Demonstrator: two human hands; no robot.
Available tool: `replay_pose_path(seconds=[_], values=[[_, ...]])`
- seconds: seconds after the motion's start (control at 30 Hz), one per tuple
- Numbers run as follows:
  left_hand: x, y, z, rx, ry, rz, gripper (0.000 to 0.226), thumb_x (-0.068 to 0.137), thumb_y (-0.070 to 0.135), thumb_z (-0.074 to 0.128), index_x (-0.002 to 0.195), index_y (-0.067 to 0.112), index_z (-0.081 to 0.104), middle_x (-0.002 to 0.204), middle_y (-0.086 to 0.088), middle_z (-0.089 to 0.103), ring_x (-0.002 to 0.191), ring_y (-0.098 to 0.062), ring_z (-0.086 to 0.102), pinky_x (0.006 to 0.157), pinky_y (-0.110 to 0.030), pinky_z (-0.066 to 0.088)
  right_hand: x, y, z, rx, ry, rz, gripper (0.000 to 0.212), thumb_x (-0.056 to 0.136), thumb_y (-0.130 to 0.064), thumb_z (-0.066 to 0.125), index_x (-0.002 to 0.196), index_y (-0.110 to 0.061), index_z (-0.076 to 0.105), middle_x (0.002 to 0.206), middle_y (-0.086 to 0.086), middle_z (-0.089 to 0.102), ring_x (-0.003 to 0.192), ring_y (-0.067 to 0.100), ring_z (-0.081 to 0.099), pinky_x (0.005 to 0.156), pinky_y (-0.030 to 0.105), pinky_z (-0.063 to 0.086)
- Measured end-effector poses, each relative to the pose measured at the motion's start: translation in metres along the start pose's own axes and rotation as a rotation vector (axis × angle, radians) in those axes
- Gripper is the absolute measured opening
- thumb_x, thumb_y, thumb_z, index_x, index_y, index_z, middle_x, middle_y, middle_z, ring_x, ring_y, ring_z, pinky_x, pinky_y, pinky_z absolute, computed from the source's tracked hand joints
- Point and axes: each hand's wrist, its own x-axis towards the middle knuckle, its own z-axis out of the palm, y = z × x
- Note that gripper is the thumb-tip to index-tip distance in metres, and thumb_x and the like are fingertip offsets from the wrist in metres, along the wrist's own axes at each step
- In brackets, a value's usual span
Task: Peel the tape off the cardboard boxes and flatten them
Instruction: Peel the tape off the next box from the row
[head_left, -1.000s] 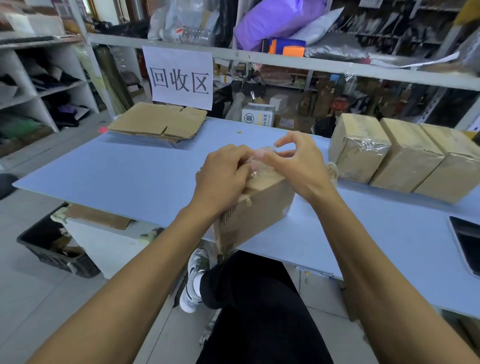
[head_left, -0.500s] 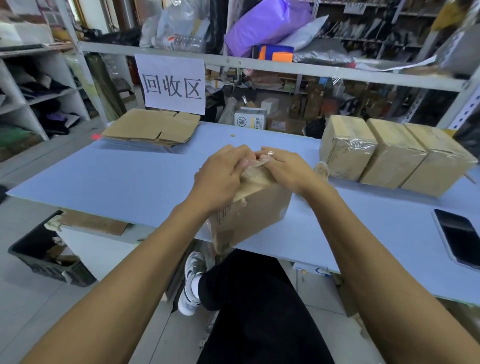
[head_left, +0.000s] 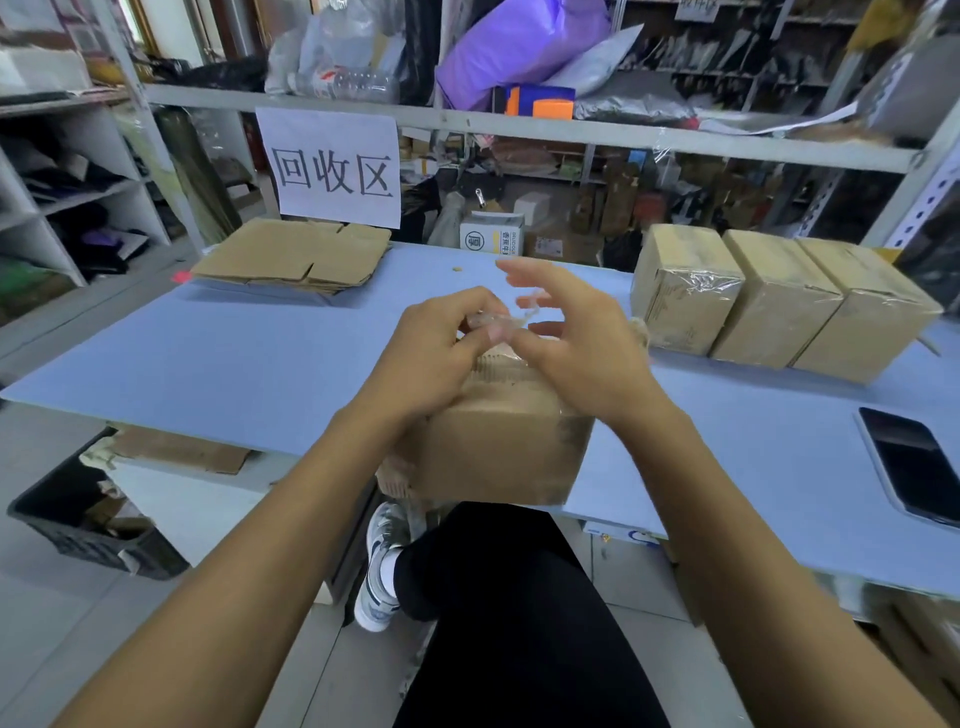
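Observation:
A small cardboard box (head_left: 498, 447) sits at the near edge of the blue table (head_left: 249, 364), right in front of me. My left hand (head_left: 436, 348) rests over the box's top left and pinches a crumpled wad of clear tape (head_left: 491, 325) in its curled fingers. My right hand (head_left: 576, 343) hovers above the box's top right with fingers spread and straight; its thumb lies next to the wad, and a thin tape strand trails by the fingers. Three taped boxes (head_left: 774, 301) stand in a row at the right.
A stack of flattened boxes (head_left: 291, 257) lies at the table's far left under a white paper sign (head_left: 332, 166). A dark phone (head_left: 909, 462) lies at the right edge. A black crate (head_left: 78, 519) stands on the floor left. Shelving runs behind the table.
My right hand has lifted off the box top and spread its fingers. The tape wad has come up from the box in my left fingers.

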Motion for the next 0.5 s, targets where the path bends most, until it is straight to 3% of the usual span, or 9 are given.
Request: replay_pose_path(seconds=[0.1,0.2,0.3,0.43,0.5], values=[[-0.001,-0.001,-0.003,-0.012,0.002,-0.022,0.016,0.089,0.035,0.062,0.096,0.023,0.070,0.090,0.000,0.071,0.089,-0.019,0.065,0.083,-0.041,0.053,-0.007,0.007,0.020,0.114,0.145,0.004,0.027,0.092,-0.006,0.067,0.115,-0.017,0.072,0.109,-0.007,0.071,0.101,0.002,0.066,0.086,0.025,0.055],[-0.001,0.000,-0.008,-0.117,0.028,-0.073,0.018,0.085,0.025,0.074,0.103,0.024,0.070,0.091,-0.006,0.073,0.089,-0.020,0.068,0.083,-0.040,0.055,-0.008,0.011,0.023,0.122,0.220,0.035,0.010,0.095,-0.011,0.066,0.099,-0.019,0.071,0.094,-0.011,0.073,0.088,0.002,0.068,0.076,0.018,0.051],[-0.002,0.001,-0.010,-0.163,0.052,-0.072,0.027,0.086,0.016,0.077,0.111,0.023,0.069,0.091,-0.004,0.074,0.083,-0.014,0.067,0.079,-0.026,0.051,-0.008,0.011,0.022,0.118,0.196,0.042,0.013,0.094,-0.012,0.067,0.088,-0.023,0.070,0.085,-0.014,0.072,0.082,0.002,0.067,0.075,0.019,0.051],[-0.003,0.000,-0.013,-0.292,0.129,-0.121,0.039,0.085,0.016,0.079,0.121,0.020,0.063,0.075,0.006,0.067,0.070,-0.002,0.060,0.072,-0.011,0.043,-0.008,0.007,0.020,0.144,0.140,0.052,0.016,0.095,-0.014,0.065,0.085,-0.025,0.072,0.089,-0.013,0.071,0.086,0.003,0.066,0.079,0.019,0.051],[-0.003,-0.001,-0.014,-0.279,0.158,-0.147,0.030,0.084,0.021,0.080,0.110,0.016,0.065,0.083,0.004,0.072,0.075,-0.005,0.064,0.074,-0.013,0.044,-0.007,0.008,0.020,0.143,0.127,0.048,0.018,0.096,-0.017,0.064,0.084,-0.029,0.071,0.091,-0.012,0.071,0.088,0.005,0.065,0.080,0.021,0.051]])
